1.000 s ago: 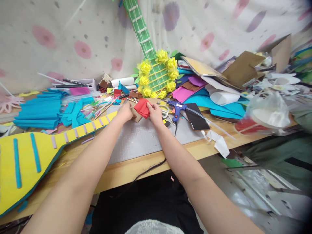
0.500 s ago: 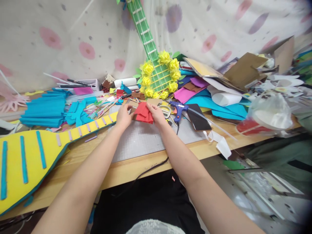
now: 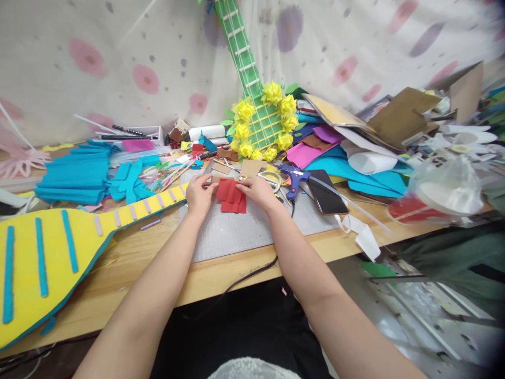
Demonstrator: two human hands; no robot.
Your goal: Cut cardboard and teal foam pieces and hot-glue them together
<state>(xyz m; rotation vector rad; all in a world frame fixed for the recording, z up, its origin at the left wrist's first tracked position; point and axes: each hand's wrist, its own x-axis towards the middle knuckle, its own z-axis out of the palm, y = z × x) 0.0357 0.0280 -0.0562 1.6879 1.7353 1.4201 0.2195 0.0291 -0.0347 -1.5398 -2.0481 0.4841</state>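
Head view: the right hand (image 3: 256,192) pinches the red paper (image 3: 232,198) over the grey mat (image 3: 232,239); the left hand (image 3: 200,197) curls just beside it, its grip unclear. A loosened pinch could let the overlapping layers slide apart.

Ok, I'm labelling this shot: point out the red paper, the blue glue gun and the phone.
Red paper (image 3: 232,198), head view: middle of the creased pieces.
Blue glue gun (image 3: 293,185), head view: its handle.
Phone (image 3: 329,203), head view: dark screen.

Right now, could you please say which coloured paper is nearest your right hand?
The red paper, between left hand and right hand; the pleated blue paper and magenta paper lie farther off.
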